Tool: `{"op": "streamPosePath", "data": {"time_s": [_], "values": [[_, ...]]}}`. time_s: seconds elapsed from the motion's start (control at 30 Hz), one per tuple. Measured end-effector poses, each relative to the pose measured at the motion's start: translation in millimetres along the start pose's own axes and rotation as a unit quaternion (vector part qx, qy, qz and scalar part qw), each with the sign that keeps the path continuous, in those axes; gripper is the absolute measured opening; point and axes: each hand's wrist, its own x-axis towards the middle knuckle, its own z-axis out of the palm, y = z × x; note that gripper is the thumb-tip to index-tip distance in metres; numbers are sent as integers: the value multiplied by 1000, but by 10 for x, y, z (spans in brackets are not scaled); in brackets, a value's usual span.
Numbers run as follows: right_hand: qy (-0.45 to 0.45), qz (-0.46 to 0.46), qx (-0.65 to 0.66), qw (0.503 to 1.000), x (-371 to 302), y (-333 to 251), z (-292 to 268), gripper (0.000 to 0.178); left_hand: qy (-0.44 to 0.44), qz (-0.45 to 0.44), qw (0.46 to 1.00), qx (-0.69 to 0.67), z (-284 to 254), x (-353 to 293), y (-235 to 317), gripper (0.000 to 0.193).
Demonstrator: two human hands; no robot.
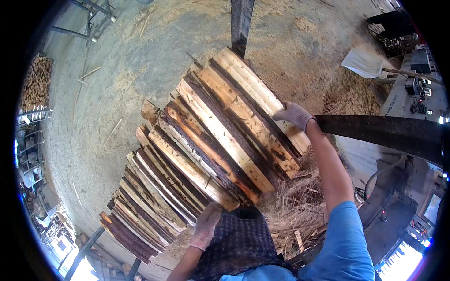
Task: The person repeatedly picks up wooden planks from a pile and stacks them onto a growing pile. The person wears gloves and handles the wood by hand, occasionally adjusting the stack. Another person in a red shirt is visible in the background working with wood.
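Note:
A tall stack of rough-sawn wooden boards (pixel 220 147), many edged with dark bark, slants across the middle of the head view. My right hand (pixel 294 115), in a whitish knit glove, grips the long edge of the pale top plank (pixel 255 86), near that plank's right end. My left hand (pixel 207 225), gloved the same way, is against the near ends of the boards, beside a pale bark-edged board (pixel 187 164). Its fingertips are partly hidden there, so its grip does not show.
A dark metal post (pixel 241 25) rises behind the stack, and a dark beam (pixel 379 136) extends right of my right wrist. Wood shavings (pixel 300 210) heap beside the near board ends. A white shovel (pixel 363 63) lies at upper right, near a machine table (pixel 398 100).

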Motion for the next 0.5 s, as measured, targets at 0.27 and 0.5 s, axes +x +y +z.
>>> {"op": "streamPosePath", "data": {"time_s": [0.27,0.5], "values": [[48,4,-78,996,-309,-226,-180,86,-14,35,999,-24,46,69,-96,60],[250,-22,-53,966,-1462,-792,-208,59,-129,82,986,-66,660,154,645,80]]}}
